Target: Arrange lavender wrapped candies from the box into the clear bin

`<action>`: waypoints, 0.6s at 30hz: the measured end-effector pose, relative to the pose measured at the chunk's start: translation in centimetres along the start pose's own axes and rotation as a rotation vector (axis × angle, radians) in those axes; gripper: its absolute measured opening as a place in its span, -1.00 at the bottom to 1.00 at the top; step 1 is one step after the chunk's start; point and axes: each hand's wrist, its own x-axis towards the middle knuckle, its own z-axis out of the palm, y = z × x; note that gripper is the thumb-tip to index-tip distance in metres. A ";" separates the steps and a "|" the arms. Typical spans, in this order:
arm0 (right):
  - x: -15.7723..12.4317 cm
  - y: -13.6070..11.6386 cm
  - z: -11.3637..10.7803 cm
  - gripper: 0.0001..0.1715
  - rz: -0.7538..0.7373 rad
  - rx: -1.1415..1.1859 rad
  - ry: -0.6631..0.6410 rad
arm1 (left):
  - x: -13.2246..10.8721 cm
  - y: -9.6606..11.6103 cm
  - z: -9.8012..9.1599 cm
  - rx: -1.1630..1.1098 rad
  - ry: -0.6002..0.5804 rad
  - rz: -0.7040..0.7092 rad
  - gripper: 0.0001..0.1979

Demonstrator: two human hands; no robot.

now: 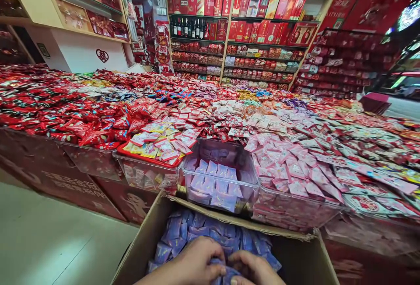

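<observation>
A cardboard box (295,231) stands in front of me, holding many small purple candy packets (200,224). Inside it, my left hand (197,261) has its thumb and fingers curled round some of these packets. Close beside it, my right hand (257,268) is also closed on purple packets, its fingertips partly hidden by the lower edge of the view. Just beyond the box's far edge sits a clear plastic bin (221,182). Rows of lighter-looking purple packets (215,175) lie in its lower part, below the rim.
To the right of that bin, pink packets (285,162) heap above their bin. A bin of yellow and pink packets (160,143) is at left, with red packets (88,123) beyond. Shelves of boxes and bottles (197,27) line the back. Tiled floor (49,232) shows at lower left.
</observation>
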 end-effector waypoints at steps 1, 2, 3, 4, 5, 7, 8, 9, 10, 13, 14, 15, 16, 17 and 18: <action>-0.1 -0.6 -0.1 -0.74 0.014 0.041 0.038 | 0.1 0.4 -0.3 -0.068 0.044 0.013 -0.83; -0.1 -1.1 -0.3 -0.76 0.010 0.065 0.068 | 0.1 0.8 -0.5 -0.158 0.090 0.025 -0.82; -0.2 -1.6 -0.7 -0.75 0.001 0.099 0.097 | 0.3 1.1 -0.6 -0.257 0.124 0.039 -0.81; -0.3 -2.0 -1.0 -0.72 -0.009 0.129 0.120 | 0.5 1.2 -0.7 -0.336 0.145 0.045 -0.80; -0.3 -2.3 -1.4 -0.71 -0.016 0.164 0.138 | 0.7 1.1 -0.8 -0.398 0.151 0.046 -0.78; -0.4 -2.5 -2.0 -0.67 -0.006 0.234 0.182 | 1.0 0.8 -0.8 -0.469 0.144 0.041 -0.76; -0.5 -2.5 -2.2 -0.66 0.010 0.271 0.209 | 1.1 0.6 -0.9 -0.500 0.140 0.040 -0.75; -0.5 -2.5 -2.2 -0.65 0.028 0.309 0.234 | 1.1 0.4 -0.9 -0.526 0.130 0.043 -0.74; -0.5 -2.5 -2.2 -0.65 0.045 0.345 0.265 | 1.1 0.4 -0.9 -0.545 0.107 0.048 -0.73; -0.5 -2.7 -2.0 -0.64 0.068 0.434 0.348 | 0.8 0.8 -0.6 -0.581 -0.028 0.087 -0.69; -0.5 -2.8 -2.0 -0.65 0.070 0.458 0.365 | 0.7 1.0 -0.5 -0.585 -0.070 0.104 -0.69; -0.5 -2.9 -2.0 -0.66 0.072 0.484 0.372 | 0.6 1.2 -0.3 -0.586 -0.098 0.118 -0.68; -0.5 -3.1 -2.0 -0.67 0.075 0.514 0.368 | 0.5 1.4 -0.1 -0.584 -0.113 0.129 -0.66; -0.6 -3.2 -2.0 -0.67 0.079 0.547 0.356 | 0.5 1.6 0.0 -0.579 -0.117 0.135 -0.63; -0.7 -3.2 -2.1 -0.68 0.083 0.579 0.341 | 0.5 1.7 0.1 -0.571 -0.118 0.137 -0.60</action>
